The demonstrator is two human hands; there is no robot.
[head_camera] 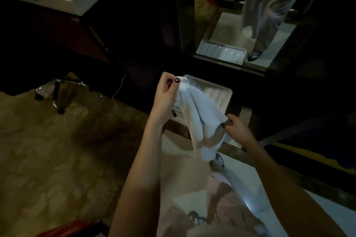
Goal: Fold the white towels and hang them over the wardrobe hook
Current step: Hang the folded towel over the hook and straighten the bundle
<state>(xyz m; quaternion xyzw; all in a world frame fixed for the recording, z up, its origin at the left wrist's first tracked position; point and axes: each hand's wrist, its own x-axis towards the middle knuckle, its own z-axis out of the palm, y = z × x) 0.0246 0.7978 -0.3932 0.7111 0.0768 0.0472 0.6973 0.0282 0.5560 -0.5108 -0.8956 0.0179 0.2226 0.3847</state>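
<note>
It is dim here, and the wardrobe (144,25) is lost in black shadow. My towel (200,119) catches the most light, softly blurred.

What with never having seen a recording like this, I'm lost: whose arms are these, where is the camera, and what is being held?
There is no machine here. These are a person's two bare arms, filmed by one wide-angle camera worn on their head, looking forward and down. That is why the arms come in from the bottom edge.

The left hand pinches the top corner of a white towel. The right hand pinches another edge lower down, so the towel hangs crumpled between them.

Under the towel a pale tray stands on the floor; the room is too dim to tell what is in it. Ahead, a mirror reflects the person's legs and the tray. To the left there is patterned carpet and a wheeled chair base.
</note>
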